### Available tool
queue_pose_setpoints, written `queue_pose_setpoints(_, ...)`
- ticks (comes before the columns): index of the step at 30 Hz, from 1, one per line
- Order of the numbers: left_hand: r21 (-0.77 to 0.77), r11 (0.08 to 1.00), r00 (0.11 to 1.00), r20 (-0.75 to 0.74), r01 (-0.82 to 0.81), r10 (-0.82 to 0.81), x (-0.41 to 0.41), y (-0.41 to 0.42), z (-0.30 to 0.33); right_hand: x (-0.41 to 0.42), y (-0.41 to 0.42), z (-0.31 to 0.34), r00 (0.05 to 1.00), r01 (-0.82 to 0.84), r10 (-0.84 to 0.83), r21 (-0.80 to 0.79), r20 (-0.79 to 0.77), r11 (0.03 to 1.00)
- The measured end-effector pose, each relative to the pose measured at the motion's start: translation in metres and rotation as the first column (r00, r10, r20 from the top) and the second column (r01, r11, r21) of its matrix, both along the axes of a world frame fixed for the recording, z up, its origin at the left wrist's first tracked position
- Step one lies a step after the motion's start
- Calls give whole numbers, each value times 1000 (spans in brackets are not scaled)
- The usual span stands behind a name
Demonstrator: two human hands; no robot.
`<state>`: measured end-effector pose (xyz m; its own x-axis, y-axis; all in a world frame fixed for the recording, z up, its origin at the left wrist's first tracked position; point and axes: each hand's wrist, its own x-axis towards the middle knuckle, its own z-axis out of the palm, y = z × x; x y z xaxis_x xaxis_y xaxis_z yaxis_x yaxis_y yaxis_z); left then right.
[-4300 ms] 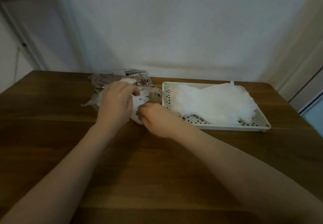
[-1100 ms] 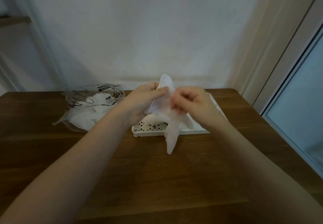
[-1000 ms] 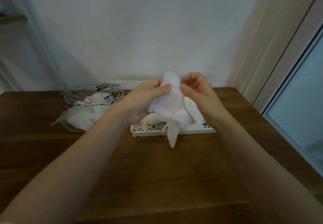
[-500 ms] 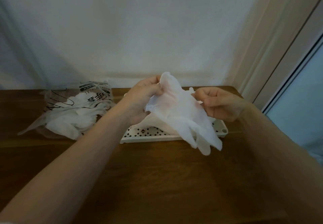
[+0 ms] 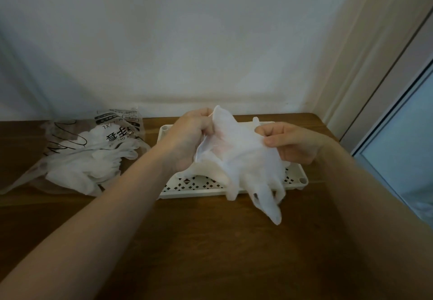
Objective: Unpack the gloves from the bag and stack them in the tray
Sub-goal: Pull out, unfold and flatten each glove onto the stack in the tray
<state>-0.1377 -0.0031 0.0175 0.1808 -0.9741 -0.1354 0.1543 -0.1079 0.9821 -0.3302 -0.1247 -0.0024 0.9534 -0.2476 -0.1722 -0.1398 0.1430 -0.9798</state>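
A thin white glove (image 5: 243, 159) is stretched between both my hands above the white perforated tray (image 5: 187, 186). My left hand (image 5: 189, 138) pinches the cuff at its upper left edge. My right hand (image 5: 290, 141) pinches the other edge. The glove's fingers hang down past the tray's front rim. Other white gloves lie in the tray, mostly hidden behind the held one. To the left lies the clear printed bag (image 5: 82, 152) with several white gloves inside.
Everything rests on a brown wooden table (image 5: 210, 252) against a white wall. The table's right edge runs near a door frame and a glass pane (image 5: 403, 147) at the right.
My hands took a glove out of the bag at the left and brought it over the tray. In the last second they pulled apart, spreading the glove wider and lower.
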Motion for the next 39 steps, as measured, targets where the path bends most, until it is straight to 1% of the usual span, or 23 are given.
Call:
queue_pose_setpoints(2,31,999,1000,-13,-5,6,-2,0,-3,-7,-2,11,997,68,-68,-4,-20,998)
queue_pose_setpoints(3,45,999,999,-33,-25,27,-3,-1,-5,-9,-4,19,988,144,-148,-66,-47,987)
queue_pose_setpoints(5,66,992,993,-34,-107,109,-4,-4,-10,-6,-9,36,939,286,-330,-313,-96,906)
queue_pose_setpoints(6,66,983,985,44,-169,166,-3,-5,-14,-1,-14,40,912,309,-396,-454,-109,836)
queue_pose_setpoints(7,47,972,957,187,-232,220,-3,-5,-18,6,-19,41,891,282,-437,-600,-126,748)
queue_pose_setpoints(9,-37,951,838,464,-306,288,0,-6,-30,23,-28,33,863,144,-469,-798,-189,586)
queue_pose_setpoints(11,-71,953,773,569,-294,280,4,-5,-38,39,-35,18,848,50,-482,-871,-221,488)
queue_pose_setpoints(14,-83,970,689,690,-228,221,8,-3,-43,56,-41,2,841,83,-514,-900,-167,429)
queue_pose_setpoints(17,-96,972,617,758,-215,211,14,-4,-44,65,-36,-3,804,10,-564,-945,-187,327)
queue_pose_setpoints(18,-84,973,598,776,-215,200,17,-3,-45,68,-32,-5,779,-26,-604,-970,-170,240)
queue_pose_setpoints(19,-67,976,568,804,-208,177,19,-4,-46,69,-25,-7,764,-45,-638,-994,-97,97)
queue_pose_setpoints(21,-39,982,503,855,-186,129,24,-5,-47,75,-3,-17,808,39,-563,-970,171,-238)
queue_pose_setpoints(22,-33,984,479,870,-176,115,25,-7,-48,79,10,-22,848,114,-457,-934,269,-338)
queue_pose_setpoints(23,-29,985,458,883,-168,104,26,-8,-48,83,22,-27,896,138,-351,-924,270,-357)
queue_pose_setpoints(24,-33,986,429,898,-161,100,27,-9,-48,86,32,-33,943,68,-293,-955,156,-290)
queue_pose_setpoints(25,-33,987,379,921,-158,92,28,-10,-49,86,40,-38,959,-64,-284,-981,-9,-185)
queue_pose_setpoints(26,-15,988,301,952,-155,62,29,-10,-51,84,42,-44,932,-221,-315,-971,-182,-94)
queue_pose_setpoints(28,68,986,115,992,-155,-50,28,-10,-55,73,32,-53,836,-398,-421,-917,-352,-24)
queue_pose_setpoints(30,145,974,8,989,-172,-146,28,-10,-59,62,18,-59,765,-446,-503,-894,-402,36)
queue_pose_setpoints(33,185,959,-59,978,-213,-201,27,-10,-67,49,5,-59,725,-452,-539,-887,-428,97)
queue_pose_setpoints(36,211,947,-163,953,-243,-255,33,-7,-78,38,5,-62,689,-397,-569,-891,-448,221)
queue_pose_setpoints(37,228,944,-173,946,-239,-273,35,-6,-81,36,5,-64,685,-377,-570,-890,-454,256)
queue_pose_setpoints(39,274,934,-136,941,-230,-309,41,-7,-85,34,4,-63,674,-367,-566,-880,-476,303)
